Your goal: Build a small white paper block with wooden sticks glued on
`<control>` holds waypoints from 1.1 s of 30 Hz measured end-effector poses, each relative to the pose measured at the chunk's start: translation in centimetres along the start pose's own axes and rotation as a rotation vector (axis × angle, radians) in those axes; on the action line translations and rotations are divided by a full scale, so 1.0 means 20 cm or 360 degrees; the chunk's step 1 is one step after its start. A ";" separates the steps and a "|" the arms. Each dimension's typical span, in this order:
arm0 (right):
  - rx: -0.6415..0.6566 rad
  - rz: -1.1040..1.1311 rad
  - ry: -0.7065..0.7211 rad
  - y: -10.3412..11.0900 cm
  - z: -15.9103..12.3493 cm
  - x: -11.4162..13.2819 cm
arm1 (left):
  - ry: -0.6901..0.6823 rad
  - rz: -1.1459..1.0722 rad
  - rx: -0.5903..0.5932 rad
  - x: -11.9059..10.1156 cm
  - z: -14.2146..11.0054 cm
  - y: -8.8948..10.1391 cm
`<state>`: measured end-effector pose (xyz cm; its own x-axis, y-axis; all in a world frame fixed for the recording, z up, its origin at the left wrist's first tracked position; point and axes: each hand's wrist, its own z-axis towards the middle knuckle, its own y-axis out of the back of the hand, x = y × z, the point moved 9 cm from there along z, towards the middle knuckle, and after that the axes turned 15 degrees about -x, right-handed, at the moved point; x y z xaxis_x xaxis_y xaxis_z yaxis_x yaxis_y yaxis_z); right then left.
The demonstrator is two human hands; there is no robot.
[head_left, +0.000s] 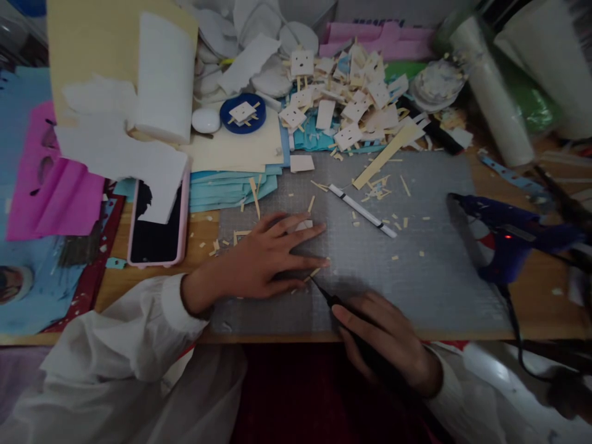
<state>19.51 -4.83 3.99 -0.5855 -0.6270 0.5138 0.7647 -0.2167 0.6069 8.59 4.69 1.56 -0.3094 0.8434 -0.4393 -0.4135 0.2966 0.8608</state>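
My left hand (266, 258) lies flat on the grey cutting mat (435, 290), fingers spread. A small white paper piece (304, 226) shows between its fingers, partly covered. Near the fingertips is a short pale yellow strip (315, 272). My right hand (388, 336) is closed around a slim black tool with a fine pointed tip (329, 298); I cannot make out its exact kind. Its tip touches or nearly touches the strip. Yellow paper scraps (379, 188) and a white pen-like stick with black bands (363, 211) lie farther back on the mat.
A heap of small white paper figures with dotted faces (356, 105) fills the back. A blue glue gun (504, 231) with a lit red light stands at right, its cord hanging down. At left are a pink-cased phone (160, 237), a white roll (165, 77) and stacked coloured paper (231, 188).
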 end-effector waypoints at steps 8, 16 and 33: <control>0.0109 0.0060 0.0015 -0.01 -0.03 -0.02 | 0.0029 -0.0011 -0.0050 0.00 0.00 0.01; 0.0086 0.0072 0.0044 0.02 -0.07 -0.02 | 0.0035 -0.0008 -0.0076 -0.01 0.01 0.02; -0.0489 -0.0334 -0.0626 0.42 -0.14 -0.24 | 0.0005 0.0068 -0.0080 -0.04 0.00 0.03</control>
<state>29.46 -5.65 4.86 -0.7456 -0.2319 0.6247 0.6293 -0.5533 0.5458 8.59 4.13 2.49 -0.3305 0.8535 -0.4030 -0.4421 0.2373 0.8650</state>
